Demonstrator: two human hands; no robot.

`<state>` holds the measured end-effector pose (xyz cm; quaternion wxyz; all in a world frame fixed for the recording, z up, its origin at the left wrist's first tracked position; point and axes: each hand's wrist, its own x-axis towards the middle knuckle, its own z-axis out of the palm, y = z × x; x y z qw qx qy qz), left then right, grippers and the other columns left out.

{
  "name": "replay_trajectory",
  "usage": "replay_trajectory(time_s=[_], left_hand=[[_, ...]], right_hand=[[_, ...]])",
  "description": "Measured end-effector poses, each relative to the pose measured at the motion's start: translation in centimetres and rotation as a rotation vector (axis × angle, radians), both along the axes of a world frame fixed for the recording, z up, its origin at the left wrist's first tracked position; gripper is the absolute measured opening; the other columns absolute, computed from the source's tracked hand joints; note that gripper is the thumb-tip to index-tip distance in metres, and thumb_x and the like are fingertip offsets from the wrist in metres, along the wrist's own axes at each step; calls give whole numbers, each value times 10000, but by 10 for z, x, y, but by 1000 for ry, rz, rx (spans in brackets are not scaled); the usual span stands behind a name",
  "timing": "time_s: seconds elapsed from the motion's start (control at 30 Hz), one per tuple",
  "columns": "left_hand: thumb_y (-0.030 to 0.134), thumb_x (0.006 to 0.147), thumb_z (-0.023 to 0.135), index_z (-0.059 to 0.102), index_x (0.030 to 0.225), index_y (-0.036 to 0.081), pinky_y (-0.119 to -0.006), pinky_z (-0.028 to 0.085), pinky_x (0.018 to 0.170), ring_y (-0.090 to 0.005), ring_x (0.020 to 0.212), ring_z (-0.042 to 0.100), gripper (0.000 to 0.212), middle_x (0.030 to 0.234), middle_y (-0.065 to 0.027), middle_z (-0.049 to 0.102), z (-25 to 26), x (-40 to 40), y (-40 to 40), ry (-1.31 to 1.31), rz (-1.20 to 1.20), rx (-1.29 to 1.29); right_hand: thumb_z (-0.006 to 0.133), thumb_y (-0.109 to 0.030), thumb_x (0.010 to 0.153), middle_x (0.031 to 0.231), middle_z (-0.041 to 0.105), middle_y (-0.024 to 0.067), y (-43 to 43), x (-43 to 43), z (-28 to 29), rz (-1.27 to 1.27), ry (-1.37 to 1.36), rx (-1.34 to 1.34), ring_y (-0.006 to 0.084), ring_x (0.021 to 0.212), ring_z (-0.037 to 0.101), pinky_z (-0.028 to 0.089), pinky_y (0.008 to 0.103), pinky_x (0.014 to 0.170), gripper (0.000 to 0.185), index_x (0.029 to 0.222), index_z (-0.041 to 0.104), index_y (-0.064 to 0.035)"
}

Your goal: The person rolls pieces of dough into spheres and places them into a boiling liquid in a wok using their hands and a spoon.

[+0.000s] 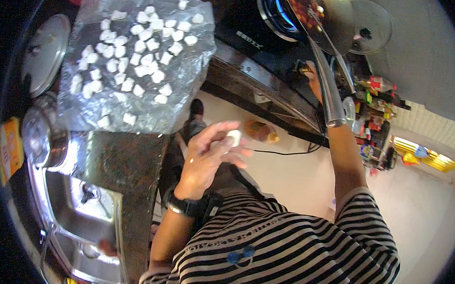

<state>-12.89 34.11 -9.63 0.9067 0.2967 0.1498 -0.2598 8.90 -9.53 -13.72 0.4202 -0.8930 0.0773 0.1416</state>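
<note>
My left hand holds a white piece between thumb and fingers, in front of my body and beside the counter edge. Many similar white pieces lie spread on a clear plastic sheet on the counter. My right hand reaches under the wok's handle to the stove front and touches a knob; the fingers are partly hidden. Above a lit gas burner, the wok is tilted in view and holds reddish-brown food with a metal utensil in it.
A glass lid lies beyond the wok, near several bottles. Left of the sheet are another lid and a metal pot. A steel sink is set in the counter. A bottle of yellowish liquid stands on the floor.
</note>
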Motion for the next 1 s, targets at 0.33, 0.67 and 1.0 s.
replay_trajectory(time_s=[0.33, 0.67, 1.0], left_hand=[[58, 1056, 543, 538, 1395, -61, -444, 581, 972, -333, 1169, 665, 359, 1278, -193, 625, -50, -28, -17, 169, 128, -96], [18, 933, 483, 565, 1391, -68, -472, 449, 1130, -303, 1352, 553, 473, 1426, -175, 585, -23, -1, -17, -55, 188, -92], [368, 1106, 340, 201, 1629, 38, -449, 272, 1239, -284, 1520, 298, 634, 1653, -150, 278, 109, 41, -18, -483, 423, -190]], right_hand=[[639, -222, 976, 1275, 690, 180, 53, -19, 29, 481, -420, -1307, 365, 1094, 687, 543, 481, 939, 355, 1323, 673, -155], [553, -187, 1014, 1434, 515, 273, 235, -173, 69, 392, -358, -459, 478, 1328, 480, 357, 535, 1160, 495, 1466, 476, -2], [374, -528, 1049, 1695, 139, 262, 343, -187, 184, 616, -706, 44, 431, 1582, 69, 59, 562, 1261, 789, 1627, 237, -8]])
